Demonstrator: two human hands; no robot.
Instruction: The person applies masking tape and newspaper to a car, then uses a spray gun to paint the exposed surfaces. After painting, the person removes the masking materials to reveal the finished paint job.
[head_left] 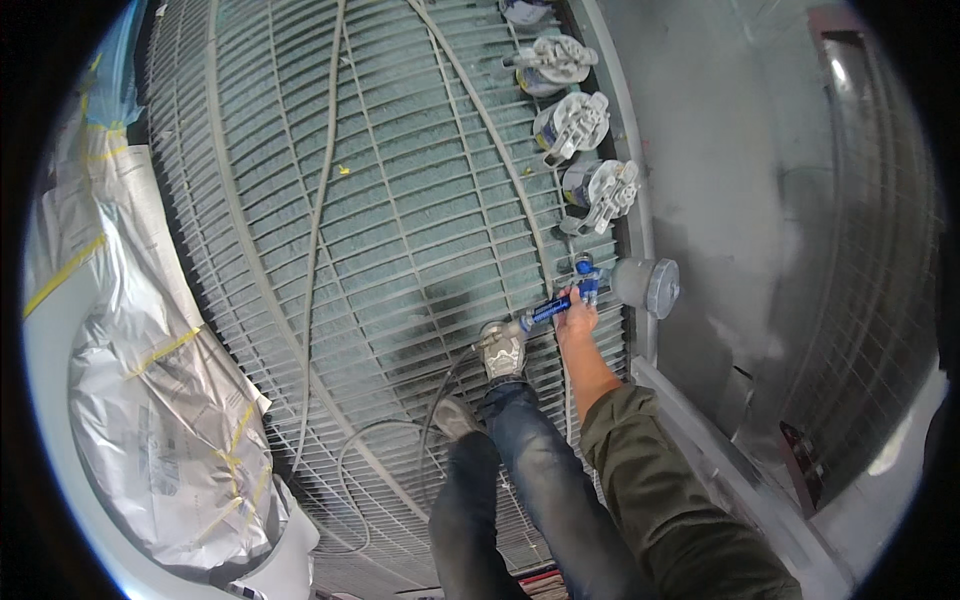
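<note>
My right hand [577,320] is wrapped around the handle of a blue spray gun [588,280], held out above the grated floor. A translucent grey cup [645,286] is fixed to the gun and points to the right. From the handle's lower end a fitting leads to a thin dark air hose [450,378], which drops past my shoe. My left hand does not show in the picture.
Metal grating [400,190] covers the floor, with a pale hose [318,215] lying across it. Several cans with grey pouring lids [605,193] line the right edge by a wall [700,150]. To the left stands a car body masked with paper and film [150,400].
</note>
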